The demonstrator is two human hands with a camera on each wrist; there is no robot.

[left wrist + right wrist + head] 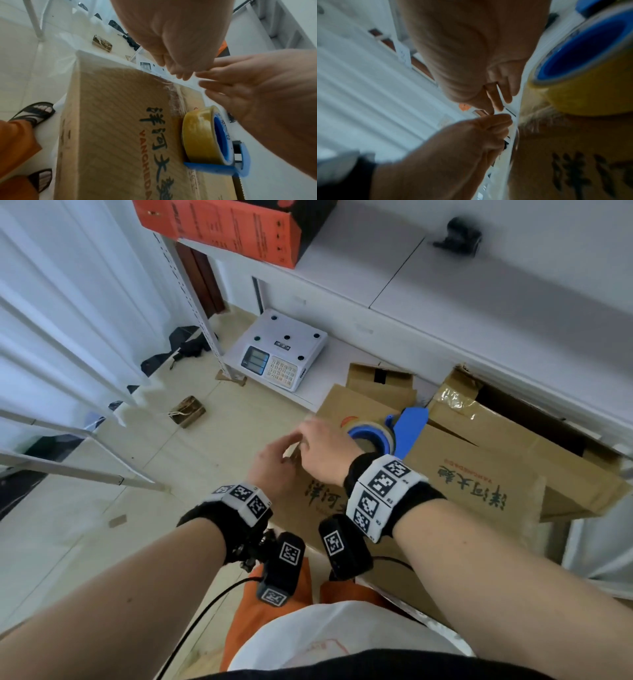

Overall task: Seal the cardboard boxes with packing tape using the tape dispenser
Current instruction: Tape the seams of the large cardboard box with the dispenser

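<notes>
Head view, listed by size. Floor (85, 542): pale glossy tiles, white curtain folds along one side. White shelving unit (445, 302): smooth flat boards, orange-and-black carton on top, cut off by the frame edge. Cardboard box (462, 484): brown corrugated board, printed with dark characters, flaps closed, a strip of clear wrinkled tape along the top seam running to the far edge. Second cardboard box (534, 419) just beside it: flaps open, glossy old tape on one flap. Weighing scale (279, 350): white plastic, keypad and display, on the lowest shelf board. Tape dispenser (404, 429): blue plastic frame, yellowish tape roll on a blue core, resting on the box top near the far edge. Right hand (325, 451) and left hand (274, 463): at the box's far edge, fingers extended; whether they touch the tape is hard to make out, both wrist views being blurred.
</notes>
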